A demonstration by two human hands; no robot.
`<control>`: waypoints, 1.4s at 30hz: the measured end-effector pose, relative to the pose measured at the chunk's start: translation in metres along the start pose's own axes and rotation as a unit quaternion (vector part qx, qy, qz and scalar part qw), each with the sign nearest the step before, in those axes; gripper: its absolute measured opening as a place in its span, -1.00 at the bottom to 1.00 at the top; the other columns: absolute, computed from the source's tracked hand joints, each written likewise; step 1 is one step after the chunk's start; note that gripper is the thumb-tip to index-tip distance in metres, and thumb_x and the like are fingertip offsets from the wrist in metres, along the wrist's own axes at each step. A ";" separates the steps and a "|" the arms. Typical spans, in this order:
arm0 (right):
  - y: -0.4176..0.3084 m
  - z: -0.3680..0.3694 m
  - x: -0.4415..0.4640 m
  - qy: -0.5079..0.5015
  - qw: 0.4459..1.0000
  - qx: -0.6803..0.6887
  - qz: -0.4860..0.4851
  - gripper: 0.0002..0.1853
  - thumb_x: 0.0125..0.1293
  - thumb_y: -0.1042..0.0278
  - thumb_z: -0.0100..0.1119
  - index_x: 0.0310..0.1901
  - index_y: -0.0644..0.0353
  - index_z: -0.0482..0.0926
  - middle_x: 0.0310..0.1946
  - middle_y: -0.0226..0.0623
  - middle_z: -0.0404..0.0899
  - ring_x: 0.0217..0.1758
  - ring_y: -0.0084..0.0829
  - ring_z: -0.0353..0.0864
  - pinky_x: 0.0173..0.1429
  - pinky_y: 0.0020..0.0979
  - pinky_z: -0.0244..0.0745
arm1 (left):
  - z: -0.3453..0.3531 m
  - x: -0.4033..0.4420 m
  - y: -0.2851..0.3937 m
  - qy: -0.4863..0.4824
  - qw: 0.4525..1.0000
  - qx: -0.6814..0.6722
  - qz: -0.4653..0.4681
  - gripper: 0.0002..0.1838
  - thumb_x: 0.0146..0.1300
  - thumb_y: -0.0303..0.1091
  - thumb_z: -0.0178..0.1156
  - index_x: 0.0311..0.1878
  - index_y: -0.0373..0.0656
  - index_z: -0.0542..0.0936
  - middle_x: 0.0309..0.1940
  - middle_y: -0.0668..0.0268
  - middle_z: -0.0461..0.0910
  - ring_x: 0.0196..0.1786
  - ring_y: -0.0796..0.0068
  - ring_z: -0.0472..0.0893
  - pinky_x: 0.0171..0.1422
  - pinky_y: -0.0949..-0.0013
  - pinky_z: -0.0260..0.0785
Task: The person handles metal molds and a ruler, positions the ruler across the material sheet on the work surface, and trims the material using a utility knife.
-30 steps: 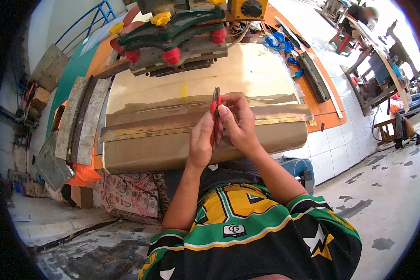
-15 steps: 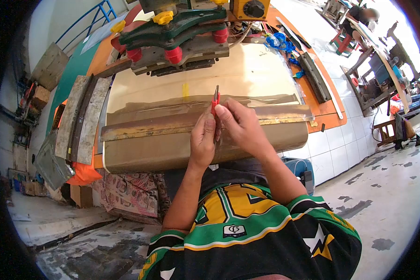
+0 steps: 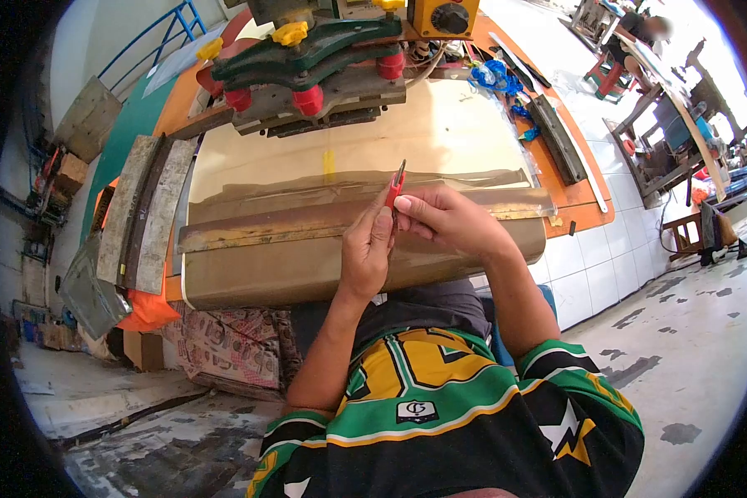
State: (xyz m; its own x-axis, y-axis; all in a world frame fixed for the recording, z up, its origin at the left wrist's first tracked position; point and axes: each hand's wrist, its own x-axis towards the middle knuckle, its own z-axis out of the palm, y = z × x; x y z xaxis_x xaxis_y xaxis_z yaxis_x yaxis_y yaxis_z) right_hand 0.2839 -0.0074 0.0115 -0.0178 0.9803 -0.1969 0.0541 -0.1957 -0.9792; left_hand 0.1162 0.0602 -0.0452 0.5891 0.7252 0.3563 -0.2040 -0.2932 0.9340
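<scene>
Both of my hands are closed around a small red tool (image 3: 395, 192) with a dark, narrow metal tip pointing up and away. My left hand (image 3: 367, 247) grips its lower part, and my right hand (image 3: 452, 220) pinches it from the right side. Fingers cover much of the tool, so its exact kind is hard to make out. Below the hands lies a brown-covered pad (image 3: 290, 270) with a long brown and yellowish bar (image 3: 266, 227) across it. Beyond the bar is a pale cream sheet (image 3: 274, 158) with a small yellow mark.
A green press head (image 3: 307, 62) with red and yellow knobs stands over the sheet. Metal bars (image 3: 153, 224) lie at the left, another dark bar (image 3: 556, 137) and blue plastic (image 3: 496, 76) at the right. A person sits far off at the upper right.
The red tool has tilted to the right and its tip has shifted right. My right hand has turned, with its wrist and forearm further to the right and the elbow swung outward.
</scene>
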 end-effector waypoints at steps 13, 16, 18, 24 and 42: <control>0.003 0.021 0.005 0.128 0.936 -0.260 -0.201 -0.72 0.54 0.20 0.16 -0.19 0.30 0.52 -0.44 -0.05 0.62 -0.33 0.03 0.61 -0.20 -0.19 0.48 | -0.002 -0.003 0.006 0.010 0.988 -0.133 -0.085 -0.55 0.69 0.00 -0.17 0.25 -0.17 0.47 -0.36 0.52 0.44 -0.41 0.76 0.35 -0.36 0.60 0.20; 0.000 0.022 0.001 0.159 0.922 -0.284 -0.208 -0.73 0.49 0.21 0.23 -0.17 0.29 0.50 -0.42 -0.07 0.64 -0.32 0.04 0.62 -0.20 -0.18 0.49 | -0.005 -0.003 0.001 0.011 0.980 -0.170 -0.102 -0.57 0.70 -0.02 -0.17 0.00 -0.16 0.55 -0.39 0.50 0.44 -0.42 0.76 0.35 -0.37 0.60 0.21; -0.005 0.023 -0.004 0.180 0.915 -0.294 -0.211 -0.72 0.48 0.20 0.27 -0.17 0.28 0.50 -0.42 -0.09 0.64 -0.34 0.01 0.63 -0.21 -0.18 0.50 | -0.006 -0.003 -0.001 -0.006 0.978 -0.178 -0.103 -0.56 0.70 -0.01 -0.17 0.03 -0.17 0.55 -0.39 0.49 0.44 -0.42 0.76 0.37 -0.36 0.60 0.22; -0.001 0.025 -0.005 0.220 0.897 -0.321 -0.210 -0.67 0.43 0.08 0.29 -0.12 0.18 0.47 -0.40 -0.07 0.68 -0.26 0.09 0.68 -0.23 -0.03 0.52 | -0.005 -0.003 -0.003 0.011 0.973 -0.196 -0.119 -0.54 0.68 0.04 -0.16 0.04 -0.15 0.55 -0.35 0.43 0.52 -0.41 0.67 0.45 -0.35 0.53 0.29; 0.002 0.017 -0.011 0.216 0.884 -0.323 -0.259 -0.68 0.51 0.19 0.17 0.08 0.30 0.55 -0.24 0.00 0.67 -0.18 -0.01 0.67 -0.09 -0.17 0.53 | -0.002 -0.003 -0.001 -0.005 0.997 -0.070 -0.039 -0.39 0.67 0.03 -0.15 0.52 -0.24 0.38 -0.23 0.48 0.51 -0.35 0.73 0.37 -0.30 0.58 0.25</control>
State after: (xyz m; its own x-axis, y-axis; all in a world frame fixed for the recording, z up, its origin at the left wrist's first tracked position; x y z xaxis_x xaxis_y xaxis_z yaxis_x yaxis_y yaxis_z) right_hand 0.2670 -0.0188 0.0106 0.1685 0.8799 0.4443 0.7115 0.2034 -0.6726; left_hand 0.1128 0.0598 -0.0473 0.6154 0.7359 0.2823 -0.2629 -0.1460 0.9537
